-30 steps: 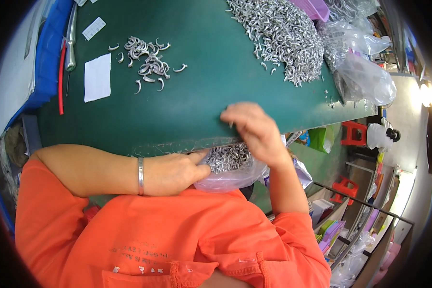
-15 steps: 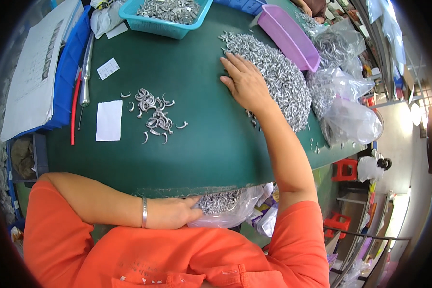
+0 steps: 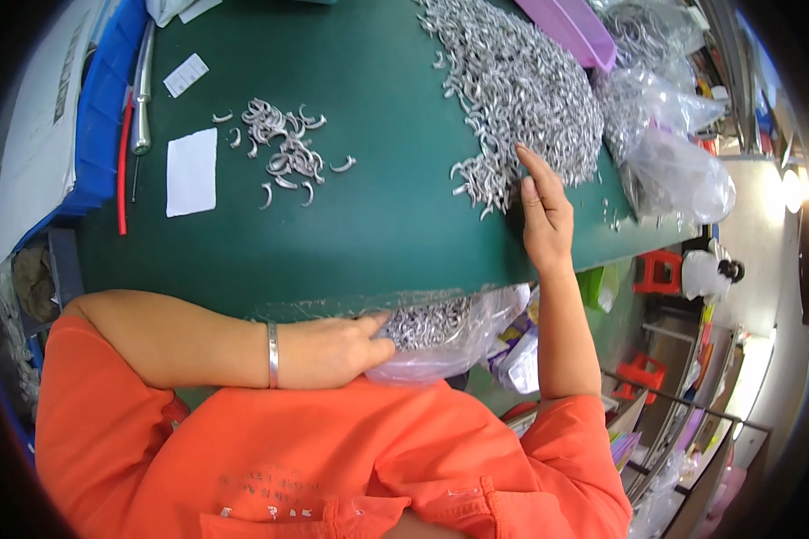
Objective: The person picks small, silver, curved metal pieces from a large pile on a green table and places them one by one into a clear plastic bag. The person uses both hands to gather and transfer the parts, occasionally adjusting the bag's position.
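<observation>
A large heap of small curved silver metal pieces [image 3: 530, 99] covers the right side of the green table. My right hand [image 3: 546, 220] is open and turned on edge against the heap's near side, its fingers stretched away from me. Below the table's near edge, a clear plastic bag [image 3: 476, 346] holds more of the same silver pieces. My left hand [image 3: 333, 352] grips this bag's left rim; some of its fingertips are hidden. A smaller group of curved metal pieces [image 3: 288, 153] lies apart at the left of the table.
Beside that group lie a blank white paper [image 3: 191, 173] and a small printed card [image 3: 186, 75]. A red rod [image 3: 124, 171] and a metal tool [image 3: 142, 99] rest along a blue bin [image 3: 108, 135]. A purple tray [image 3: 571, 29] and filled plastic bags [image 3: 683, 175] border the heap.
My right hand has come from the heap's left side to its near edge and turned on edge. My left hand still grips the bag. The whole view has shifted, with the table higher in it.
</observation>
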Available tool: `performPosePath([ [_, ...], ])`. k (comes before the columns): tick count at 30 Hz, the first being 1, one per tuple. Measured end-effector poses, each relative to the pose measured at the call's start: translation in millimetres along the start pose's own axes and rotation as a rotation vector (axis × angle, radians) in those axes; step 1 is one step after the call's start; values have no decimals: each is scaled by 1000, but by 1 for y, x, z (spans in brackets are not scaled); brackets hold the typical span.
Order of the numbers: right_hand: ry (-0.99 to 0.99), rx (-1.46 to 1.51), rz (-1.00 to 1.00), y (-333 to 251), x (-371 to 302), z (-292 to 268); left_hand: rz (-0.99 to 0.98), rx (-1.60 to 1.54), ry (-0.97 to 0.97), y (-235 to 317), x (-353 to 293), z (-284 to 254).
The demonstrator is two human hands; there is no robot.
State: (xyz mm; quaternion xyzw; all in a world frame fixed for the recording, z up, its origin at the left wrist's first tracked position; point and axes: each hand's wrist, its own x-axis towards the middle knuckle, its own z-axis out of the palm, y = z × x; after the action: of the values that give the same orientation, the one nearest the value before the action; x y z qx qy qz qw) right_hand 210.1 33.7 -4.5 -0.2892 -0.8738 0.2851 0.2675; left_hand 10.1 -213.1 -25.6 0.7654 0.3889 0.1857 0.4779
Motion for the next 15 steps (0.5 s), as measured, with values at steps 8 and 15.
performPosePath([
  [8, -59, -72, -92, -34, -43, 15, 28, 11, 4, 4, 0, -10],
  [15, -136, -27, -102, -46, -70, 6, 25, 53, 44, 5, -2, -4],
])
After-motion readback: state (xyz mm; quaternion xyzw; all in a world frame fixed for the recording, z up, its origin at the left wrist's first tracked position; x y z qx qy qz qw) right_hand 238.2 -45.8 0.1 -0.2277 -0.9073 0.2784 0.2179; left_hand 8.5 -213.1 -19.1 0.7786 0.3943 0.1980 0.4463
